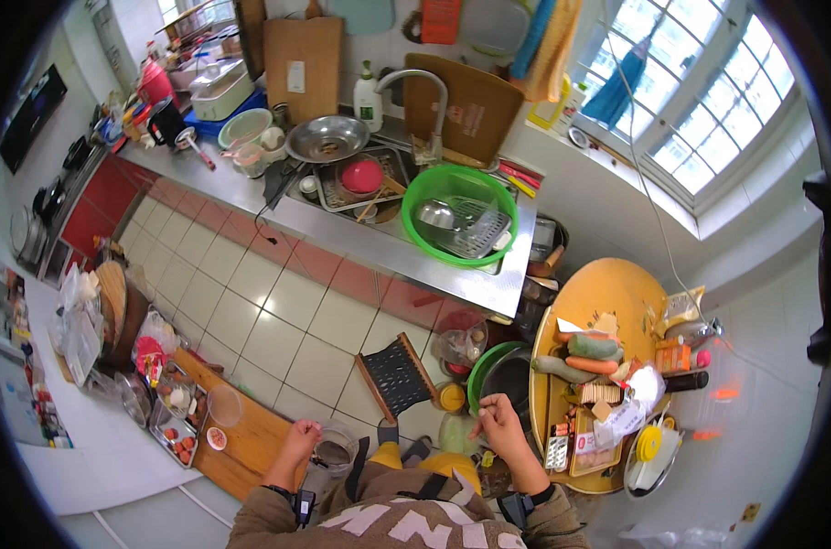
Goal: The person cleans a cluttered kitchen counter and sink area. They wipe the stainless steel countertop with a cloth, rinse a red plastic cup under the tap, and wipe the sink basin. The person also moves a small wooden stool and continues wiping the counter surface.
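My left hand [298,440] hangs in the air with fingers curled, just left of a clear plastic tub [334,449] on the floor side. Whether anything is between its fingertips is too small to tell. To its left, a wooden board [245,439] carries a clear round container [224,405] and a small cup of reddish bits [216,438]. My right hand [496,427] is raised beside the round yellow table [580,288], fingers loosely bent and apart, with nothing visible in them. Below and left of that hand lies a pale green cabbage-like vegetable [456,432].
A black-webbed folding stool [396,377] stands on the tiles ahead. Green and black basins [504,377] sit beside the table, which bears carrots [591,364] and packets. Across the floor, a steel counter [456,278] holds a green basin [415,237] of dishes.
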`<state>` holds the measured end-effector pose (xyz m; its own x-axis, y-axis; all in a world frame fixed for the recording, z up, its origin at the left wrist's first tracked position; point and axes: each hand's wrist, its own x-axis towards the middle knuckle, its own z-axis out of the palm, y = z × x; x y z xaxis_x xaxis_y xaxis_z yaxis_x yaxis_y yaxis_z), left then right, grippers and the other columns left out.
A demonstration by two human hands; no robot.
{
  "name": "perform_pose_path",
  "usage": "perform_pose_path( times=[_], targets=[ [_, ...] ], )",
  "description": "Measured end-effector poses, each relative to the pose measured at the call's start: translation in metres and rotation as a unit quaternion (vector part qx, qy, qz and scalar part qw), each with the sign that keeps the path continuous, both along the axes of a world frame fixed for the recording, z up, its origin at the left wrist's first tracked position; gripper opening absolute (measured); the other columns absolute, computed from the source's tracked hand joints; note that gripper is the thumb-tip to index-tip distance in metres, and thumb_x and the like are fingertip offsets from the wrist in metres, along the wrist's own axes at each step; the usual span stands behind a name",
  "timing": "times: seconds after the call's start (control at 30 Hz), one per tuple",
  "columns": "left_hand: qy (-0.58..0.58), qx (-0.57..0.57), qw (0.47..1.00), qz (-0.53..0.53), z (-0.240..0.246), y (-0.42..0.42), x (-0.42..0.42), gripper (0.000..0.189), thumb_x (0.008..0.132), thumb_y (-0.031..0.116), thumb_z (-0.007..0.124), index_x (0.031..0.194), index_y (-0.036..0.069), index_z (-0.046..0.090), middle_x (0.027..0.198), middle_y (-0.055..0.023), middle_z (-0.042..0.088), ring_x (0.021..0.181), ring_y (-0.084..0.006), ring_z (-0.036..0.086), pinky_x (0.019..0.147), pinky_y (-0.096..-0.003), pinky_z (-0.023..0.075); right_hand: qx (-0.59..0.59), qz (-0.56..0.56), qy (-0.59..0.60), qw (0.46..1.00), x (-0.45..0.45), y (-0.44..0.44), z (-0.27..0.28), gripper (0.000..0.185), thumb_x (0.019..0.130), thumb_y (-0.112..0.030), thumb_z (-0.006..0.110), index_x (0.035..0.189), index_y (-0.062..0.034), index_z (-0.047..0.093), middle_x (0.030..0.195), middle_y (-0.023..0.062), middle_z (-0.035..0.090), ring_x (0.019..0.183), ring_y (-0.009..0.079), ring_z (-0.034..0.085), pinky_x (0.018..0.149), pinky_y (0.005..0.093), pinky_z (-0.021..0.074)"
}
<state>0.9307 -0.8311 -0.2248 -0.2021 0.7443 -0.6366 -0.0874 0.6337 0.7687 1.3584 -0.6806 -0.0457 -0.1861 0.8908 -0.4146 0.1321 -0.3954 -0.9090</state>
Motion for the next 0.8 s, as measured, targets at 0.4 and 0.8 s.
perform_pose_path(
  times=[0.4,0.8],
  targets=[
    [0.022,0.031,0.996,0.081,0.061,-0.056,0.044,0.019,0.09,0.005,0.063,0.108,-0.001,0.057,0.086,-0.0036,0.063,0.074,-0.0104,0.058,0.069,-0.0254,0.0496,-0.06,0.156,0.092,0.982,-0.041,0.066,-0.046,0.011,0.098,-0.011,0.055,0.106,-0.0038,0.054,0.089,0.004,0.062,0.076,0.0124,0.062,0.066,0.0256,0.05],
    [0.036,0.031,0.992,0.118,0.059,-0.007,0.008,0.022,0.094,0.025,0.065,0.094,0.003,0.061,0.075,-0.0016,0.062,0.065,-0.0096,0.056,0.061,-0.0248,0.0463,-0.042,0.215,0.052,0.974,-0.089,0.114,-0.045,0.016,0.097,-0.011,0.055,0.107,0.0013,0.056,0.089,0.008,0.062,0.079,0.0157,0.064,0.071,0.029,0.0551]
  ],
)
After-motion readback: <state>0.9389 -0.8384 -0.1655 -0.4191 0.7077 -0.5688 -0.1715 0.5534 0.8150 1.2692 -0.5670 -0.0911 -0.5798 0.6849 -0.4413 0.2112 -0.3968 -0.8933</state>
